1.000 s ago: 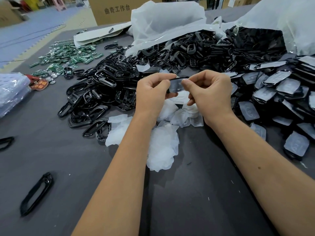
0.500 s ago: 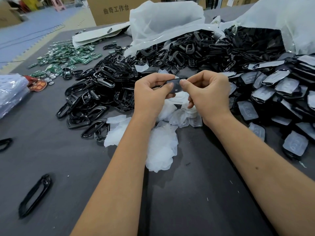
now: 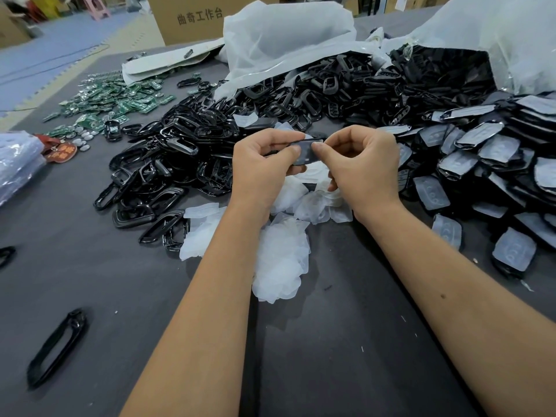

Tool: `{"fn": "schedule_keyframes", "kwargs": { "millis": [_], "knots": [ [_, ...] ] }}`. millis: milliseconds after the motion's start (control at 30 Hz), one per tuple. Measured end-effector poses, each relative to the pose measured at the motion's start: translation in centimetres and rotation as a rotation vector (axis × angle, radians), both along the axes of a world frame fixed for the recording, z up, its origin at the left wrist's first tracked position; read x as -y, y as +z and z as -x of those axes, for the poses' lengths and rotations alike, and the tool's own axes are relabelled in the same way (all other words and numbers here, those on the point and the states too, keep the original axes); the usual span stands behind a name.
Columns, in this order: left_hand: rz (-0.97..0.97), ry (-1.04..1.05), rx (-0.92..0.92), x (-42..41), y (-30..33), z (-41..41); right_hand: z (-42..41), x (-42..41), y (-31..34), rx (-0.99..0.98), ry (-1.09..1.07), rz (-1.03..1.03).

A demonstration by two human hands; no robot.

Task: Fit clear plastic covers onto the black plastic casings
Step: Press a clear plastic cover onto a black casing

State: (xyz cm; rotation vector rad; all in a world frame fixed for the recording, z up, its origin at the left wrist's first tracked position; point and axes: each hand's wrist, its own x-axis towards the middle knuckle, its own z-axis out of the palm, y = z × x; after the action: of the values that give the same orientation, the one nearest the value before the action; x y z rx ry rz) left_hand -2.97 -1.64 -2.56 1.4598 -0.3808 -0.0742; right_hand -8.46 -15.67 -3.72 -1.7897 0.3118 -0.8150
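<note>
Both hands hold one black casing with a clear cover on it, raised above the table at centre. My left hand grips its left end with thumb and curled fingers. My right hand pinches its right end, thumb tip on the cover's face. A heap of loose clear covers lies on the table under my wrists. Bare black casings are piled to the left and behind. Casings with covers fitted are stacked at the right.
Green circuit boards spread at the far left. White plastic bags and a cardboard box stand behind the piles. Single black frames lie on the grey table near left. A clear bag bundle sits at the left edge.
The casing has tilted so its covered face turns more toward me, and both thumbs have shifted onto that face. Hands stay in the same place.
</note>
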Motion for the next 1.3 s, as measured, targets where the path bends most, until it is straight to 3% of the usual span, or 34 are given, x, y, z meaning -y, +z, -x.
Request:
{"fn": "schedule_keyframes", "kwargs": {
  "millis": [167,433,767,1300],
  "knots": [
    [0.002,0.007,0.009,0.0,0.0,0.2,-0.1,0.1,-0.2,0.005,0.008,0.004],
    [0.088,-0.021,-0.034,-0.1,0.1,0.1,-0.1,0.3,0.2,0.027,0.267,-0.364],
    [0.174,-0.11,-0.049,-0.2,0.5,0.3,0.2,0.0,0.9,0.028,0.341,-0.48],
    [0.051,0.008,-0.013,-0.1,0.1,0.3,-0.1,-0.3,0.3,0.037,0.271,-0.277]
  ]
}}
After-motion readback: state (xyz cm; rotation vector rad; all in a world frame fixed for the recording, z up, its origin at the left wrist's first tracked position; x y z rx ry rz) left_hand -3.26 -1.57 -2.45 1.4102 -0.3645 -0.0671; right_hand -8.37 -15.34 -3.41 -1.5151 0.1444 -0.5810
